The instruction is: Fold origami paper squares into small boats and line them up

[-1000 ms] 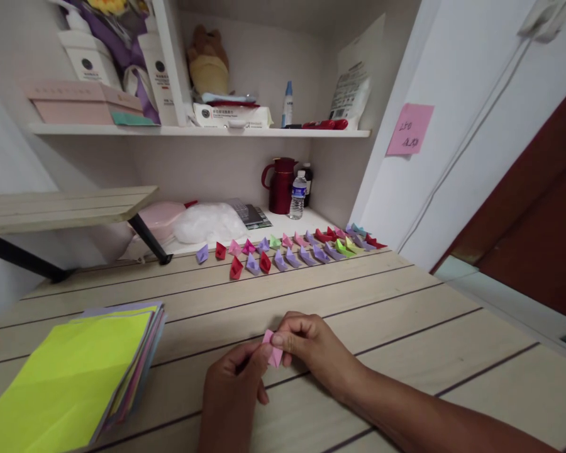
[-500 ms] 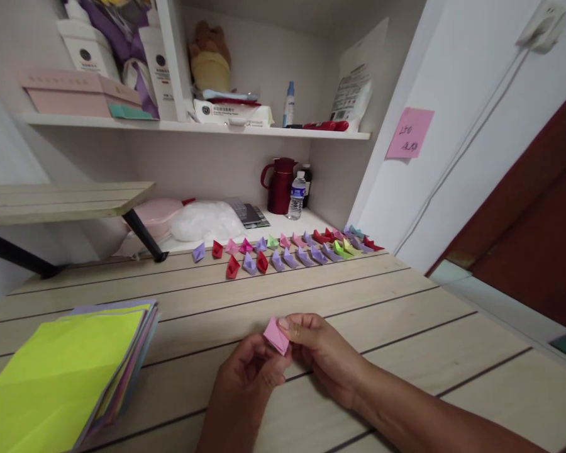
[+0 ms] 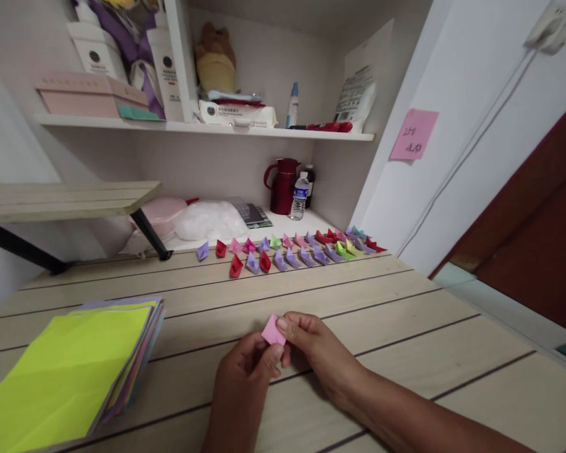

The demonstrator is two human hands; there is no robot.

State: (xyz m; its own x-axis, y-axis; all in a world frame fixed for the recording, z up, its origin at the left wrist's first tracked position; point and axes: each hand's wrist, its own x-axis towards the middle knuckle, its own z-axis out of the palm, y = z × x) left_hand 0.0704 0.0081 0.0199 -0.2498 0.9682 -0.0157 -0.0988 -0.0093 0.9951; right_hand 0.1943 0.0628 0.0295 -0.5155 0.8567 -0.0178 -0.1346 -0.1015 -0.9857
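Note:
A small folded pink paper is pinched between both my hands, just above the wooden table. My left hand grips it from below with curled fingers. My right hand pinches its right side with thumb and fingertips. At the left lies a stack of coloured paper sheets with a lime-yellow sheet on top. Along the table's far edge stand two rows of several small folded paper boats in purple, red, pink and green.
Behind the boats a white counter holds a dark red jug, a water bottle and a plastic bag. A raised wooden board juts out at left. A shelf above carries boxes and bottles. A pink note sticks on the wall.
The pink paper has been turned and lifted slightly between my fingers, showing a flat diamond face. Both hands stay in about the same spot.

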